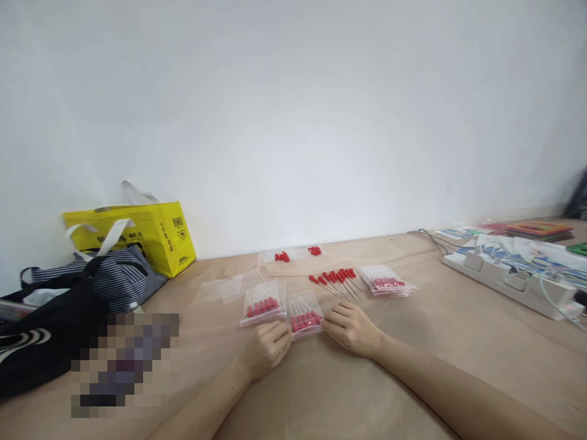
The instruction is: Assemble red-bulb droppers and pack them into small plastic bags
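A small clear zip bag (pixel 304 313) holds several droppers with red bulbs and thin clear stems, bulbs toward me. Closed fingers of my left hand (pixel 269 349) pinch its near left corner. At its right edge, my right hand (pixel 351 329) is closed on the bag's side; its fingertips are partly hidden. Just left lies another filled zip bag (pixel 262 304). Beyond my right hand, loose droppers (pixel 337 278) are fanned out with red bulbs pointing away. A stack of filled bags (pixel 387 282) sits to their right.
Flat clear bags (pixel 229 287) lie at the left, and more droppers on plastic (pixel 291 255) are near the wall. A yellow bag (pixel 172 238), striped bag (pixel 123 278) and black bag (pixel 50 336) stand left. A white power strip (pixel 509 287) with cables is at right.
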{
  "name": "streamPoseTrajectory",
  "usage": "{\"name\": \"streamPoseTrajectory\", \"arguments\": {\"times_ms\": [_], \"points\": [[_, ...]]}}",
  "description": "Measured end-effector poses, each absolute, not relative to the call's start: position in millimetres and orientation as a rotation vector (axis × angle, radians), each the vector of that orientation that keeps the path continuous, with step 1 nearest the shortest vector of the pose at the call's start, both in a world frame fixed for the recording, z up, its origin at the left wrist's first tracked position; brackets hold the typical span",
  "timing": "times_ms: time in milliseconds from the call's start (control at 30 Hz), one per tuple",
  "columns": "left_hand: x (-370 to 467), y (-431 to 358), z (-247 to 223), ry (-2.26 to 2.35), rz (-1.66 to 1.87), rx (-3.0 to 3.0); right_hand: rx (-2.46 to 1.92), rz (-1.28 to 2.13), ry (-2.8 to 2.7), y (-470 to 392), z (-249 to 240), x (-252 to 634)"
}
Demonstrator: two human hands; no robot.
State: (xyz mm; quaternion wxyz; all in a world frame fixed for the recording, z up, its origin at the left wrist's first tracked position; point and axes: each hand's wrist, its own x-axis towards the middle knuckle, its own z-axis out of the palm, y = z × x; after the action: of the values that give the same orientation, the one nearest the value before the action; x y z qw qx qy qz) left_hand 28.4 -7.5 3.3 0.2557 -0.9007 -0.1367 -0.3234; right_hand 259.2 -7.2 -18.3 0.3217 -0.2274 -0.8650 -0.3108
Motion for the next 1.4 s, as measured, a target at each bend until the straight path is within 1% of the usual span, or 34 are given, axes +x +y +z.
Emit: {"name": "streamPoseTrajectory", "arguments": {"times_ms": [167, 300, 700, 867, 1100, 1400], "points": [[35.1, -10.1, 7.1, -0.331, -0.965, -2.425, -0.578, -0.859, -2.252, -6.3, -18.3, 255.3], [37.7, -11.1, 9.6, -0.342, -0.942, -2.445, -0.552, -0.851, -2.259, -7.0, -16.8, 253.6], [38.9, -10.0, 8.1, -0.309, -1.055, -2.427, -0.568, -0.743, -2.218, -9.1, -14.8, 247.9], [40.6, -10.8, 10.7, -0.3, -1.024, -2.436, -0.589, -0.712, -2.193, -10.6, -13.7, 245.9], [39.8, -12.4, 12.7, -0.305, -1.064, -2.427, -0.526, -0.789, -2.187, -9.1, -14.5, 236.8], [44.4, -8.9, 8.6, -0.325, -1.06, -2.421, -0.5, -0.761, -2.158, -12.2, -8.7, 228.0]]}}
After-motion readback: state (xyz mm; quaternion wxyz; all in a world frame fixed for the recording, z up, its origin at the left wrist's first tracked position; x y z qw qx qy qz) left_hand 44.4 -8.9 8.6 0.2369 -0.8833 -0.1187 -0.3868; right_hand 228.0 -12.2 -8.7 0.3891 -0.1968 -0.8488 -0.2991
